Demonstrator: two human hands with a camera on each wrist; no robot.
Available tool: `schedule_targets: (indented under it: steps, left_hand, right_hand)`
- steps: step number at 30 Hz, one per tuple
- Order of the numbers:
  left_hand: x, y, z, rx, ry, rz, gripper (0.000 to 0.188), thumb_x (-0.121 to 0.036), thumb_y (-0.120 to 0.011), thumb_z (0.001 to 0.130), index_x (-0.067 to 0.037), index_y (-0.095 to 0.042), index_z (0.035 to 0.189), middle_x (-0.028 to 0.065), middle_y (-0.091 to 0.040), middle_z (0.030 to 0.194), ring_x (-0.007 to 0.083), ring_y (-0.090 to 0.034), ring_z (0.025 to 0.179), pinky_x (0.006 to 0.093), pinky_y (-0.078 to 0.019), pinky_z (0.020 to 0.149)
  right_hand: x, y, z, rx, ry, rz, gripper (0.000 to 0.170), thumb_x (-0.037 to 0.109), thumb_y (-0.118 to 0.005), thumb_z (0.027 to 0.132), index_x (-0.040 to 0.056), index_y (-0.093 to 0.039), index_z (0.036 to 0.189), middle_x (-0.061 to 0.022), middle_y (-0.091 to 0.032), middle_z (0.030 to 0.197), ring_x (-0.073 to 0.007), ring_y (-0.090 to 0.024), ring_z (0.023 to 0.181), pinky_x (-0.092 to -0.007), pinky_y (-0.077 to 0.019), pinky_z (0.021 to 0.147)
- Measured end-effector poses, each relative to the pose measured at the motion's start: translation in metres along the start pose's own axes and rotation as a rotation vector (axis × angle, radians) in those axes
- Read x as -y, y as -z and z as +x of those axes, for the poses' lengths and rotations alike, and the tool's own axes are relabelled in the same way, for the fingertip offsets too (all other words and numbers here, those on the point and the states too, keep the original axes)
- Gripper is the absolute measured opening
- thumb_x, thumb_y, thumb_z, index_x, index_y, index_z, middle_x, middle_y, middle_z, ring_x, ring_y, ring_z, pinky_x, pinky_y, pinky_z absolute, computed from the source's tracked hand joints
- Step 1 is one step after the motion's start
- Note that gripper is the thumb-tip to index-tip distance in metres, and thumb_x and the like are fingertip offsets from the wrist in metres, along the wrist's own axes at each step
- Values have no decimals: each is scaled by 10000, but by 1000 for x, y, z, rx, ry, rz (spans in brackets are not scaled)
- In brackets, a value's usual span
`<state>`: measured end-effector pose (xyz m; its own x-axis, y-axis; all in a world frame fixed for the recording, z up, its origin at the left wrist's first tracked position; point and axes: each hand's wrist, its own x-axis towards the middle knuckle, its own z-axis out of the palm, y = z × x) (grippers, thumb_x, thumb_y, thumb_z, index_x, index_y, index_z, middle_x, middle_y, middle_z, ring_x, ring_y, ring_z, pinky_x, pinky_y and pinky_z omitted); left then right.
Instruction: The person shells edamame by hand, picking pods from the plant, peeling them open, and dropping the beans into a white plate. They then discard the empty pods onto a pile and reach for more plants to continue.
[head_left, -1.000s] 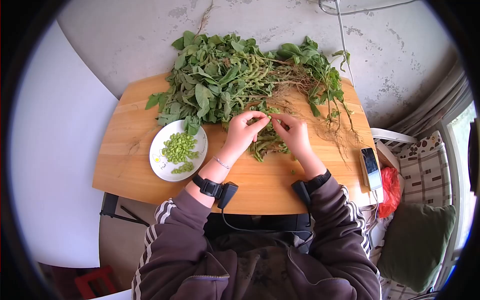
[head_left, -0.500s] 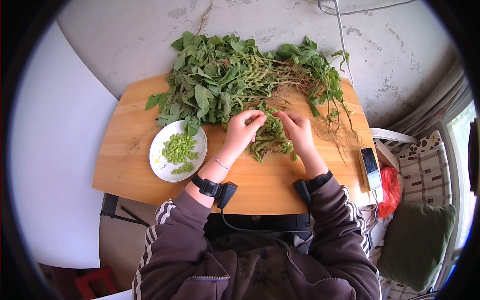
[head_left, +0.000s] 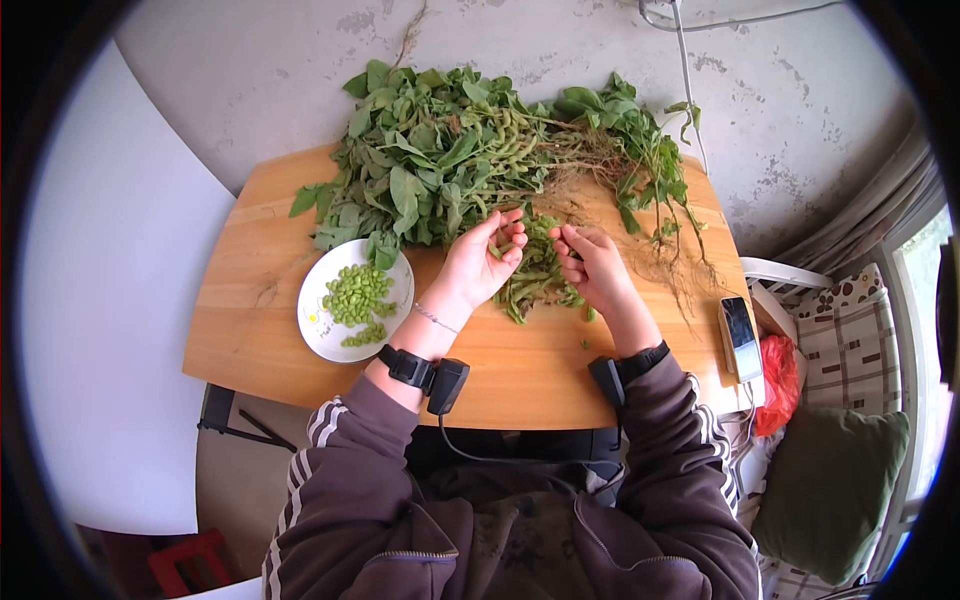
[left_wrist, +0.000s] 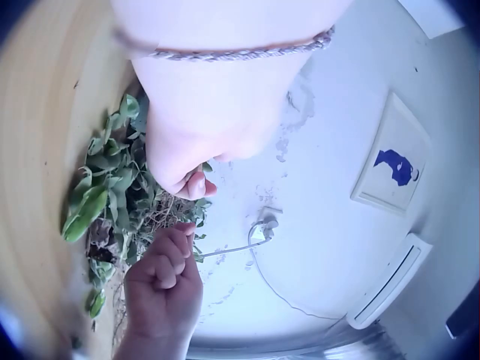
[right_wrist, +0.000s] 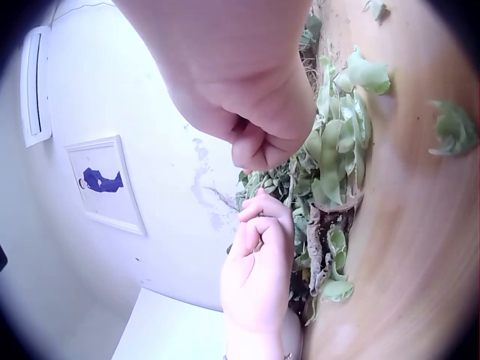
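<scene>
My left hand (head_left: 482,262) is palm up above the table, its fingers curled around a small green bean (head_left: 497,251), mostly hidden by the fingers. A short gap away, my right hand (head_left: 598,268) has its fingers curled in and the thumb against the index finger; nothing shows between them. Under and between both hands lies a heap of green pods and shells (head_left: 540,275). To the left, a white plate (head_left: 312,275) carries many shelled green soybeans (head_left: 357,296). In the right wrist view, flat pods (right_wrist: 341,146) lie below the hands.
A big pile of uprooted soybean plants (head_left: 430,160) covers the back of the wooden table (head_left: 240,310), with roots (head_left: 585,160) toward the right. A phone (head_left: 740,335) is at the right edge. Beyond it are a red plastic bag (head_left: 780,385) and a dark cushion (head_left: 835,495).
One second ago the fingertips met over a small green thing. The hands have since drawn apart; the left has turned palm up and the right's fingers have curled in.
</scene>
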<state>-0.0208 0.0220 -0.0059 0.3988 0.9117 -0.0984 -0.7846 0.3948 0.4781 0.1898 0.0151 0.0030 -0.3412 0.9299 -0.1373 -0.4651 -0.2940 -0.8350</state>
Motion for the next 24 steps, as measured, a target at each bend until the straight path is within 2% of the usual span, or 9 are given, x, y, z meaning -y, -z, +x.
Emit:
schedule_targets:
  steps: [2, 5, 8, 11, 14, 15, 18, 22, 24]
  left_hand:
    - [-1, 0, 1, -7, -17, -18, 309, -235, -476, 1063, 27, -558, 1204, 72, -572, 978, 173, -522, 883, 273, -425, 686]
    - [2, -2, -1, 10, -42, -8, 319, -261, -492, 1054, 8, -551, 1214, 59, -551, 961, 164, -496, 868, 280, -420, 710]
    - [3, 0, -1, 55, -58, 45, 349, -300, -515, 1041, -11, -547, 1235, 34, -516, 952, 153, -468, 865, 275, -409, 746]
    - [8, -6, -4, 73, -72, 95, 378, -329, -536, 1029, -24, -543, 1253, 7, -481, 957, 137, -447, 875, 263, -399, 776]
    - [14, -12, -6, 110, -76, 132, 389, -340, -547, 1023, -28, -546, 1255, -12, -454, 956, 125, -431, 885, 255, -393, 797]
    - [14, -13, -6, 120, -71, 155, 387, -340, -550, 1022, -29, -549, 1252, -15, -447, 951, 120, -425, 885, 253, -392, 803]
    - [18, -18, -8, 121, -86, 212, 377, -339, -554, 1021, -32, -557, 1241, -22, -433, 948, 109, -410, 879, 247, -383, 812]
    - [18, -18, -7, 60, -136, 265, 359, -347, -607, 1000, -21, -603, 1149, -62, -448, 888, 60, -398, 836, 238, -373, 796]
    - [14, -15, -8, 17, -229, 433, 341, -349, -621, 996, -29, -622, 1112, -81, -445, 810, 47, -399, 756, 233, -380, 730]
  right_hand:
    - [-1, -2, -1, 66, -14, -76, 293, 205, -499, 1064, -47, -609, 1167, 16, -503, 824, -43, -330, 554, -201, -247, 466]
    - [2, -13, -7, 36, -36, -106, 341, 234, -541, 1048, -67, -625, 1185, 40, -487, 770, -41, -325, 548, -201, -250, 470]
    - [0, -8, -7, 3, 15, -301, 339, 269, -584, 1028, -43, -708, 1072, 60, -471, 688, -38, -340, 532, -216, -264, 469]
    - [6, -25, -17, -62, 98, -621, 304, 291, -702, 952, -7, -747, 987, 83, -423, 615, -40, -326, 527, -219, -249, 474]
    - [-6, -32, -16, -57, 415, -941, 218, 268, -807, 849, 62, -785, 918, 72, -447, 610, -54, -370, 550, -247, -286, 493]
    - [-12, -32, -13, -95, 463, -1024, 185, 226, -852, 785, 102, -795, 911, 71, -466, 630, -61, -388, 573, -258, -314, 514]
    - [-14, -32, -14, -103, 472, -1105, 185, 216, -837, 806, 71, -783, 908, 73, -467, 634, -54, -384, 578, -251, -316, 518]
    - [-15, -25, -11, -73, 357, -838, 217, 216, -810, 839, 37, -756, 948, 76, -502, 645, -42, -408, 560, -226, -312, 501]
    - [-9, -24, -12, -73, 276, -683, 242, 221, -793, 859, 17, -738, 977, 73, -525, 657, -35, -415, 546, -211, -300, 489]
